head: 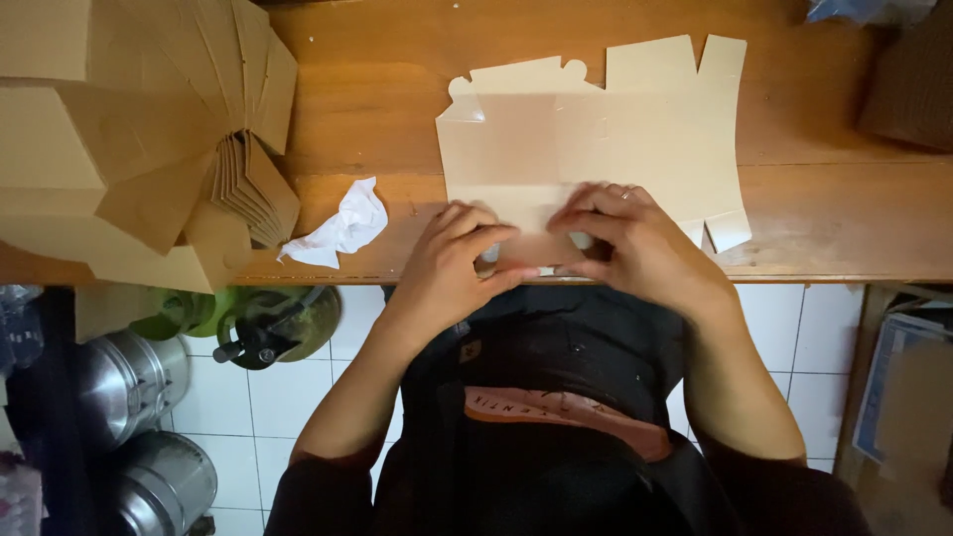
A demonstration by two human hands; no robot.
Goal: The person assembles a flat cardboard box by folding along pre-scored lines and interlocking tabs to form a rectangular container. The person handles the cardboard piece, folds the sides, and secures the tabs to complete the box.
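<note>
Both my hands, left (pixel 452 260) and right (pixel 635 243), pinched fingers on the blank's (pixel 596 139) near flap at the desk (pixel 377 119) edge; creasing squarely along the score seemed wise.

The table (pixel 397 119) is varnished wood, glossy and a little scuffed. On it, the box blank (pixel 596 129) is thin card, pale, smooth, with a faint sheen. The stack (pixel 139 129) at left is matt brown cardboard. The scrap (pixel 342 226) is crumpled white paper. Below, the pots (pixel 129 382) are shiny metal and the floor (pixel 288 397) is glossy white tile
</note>
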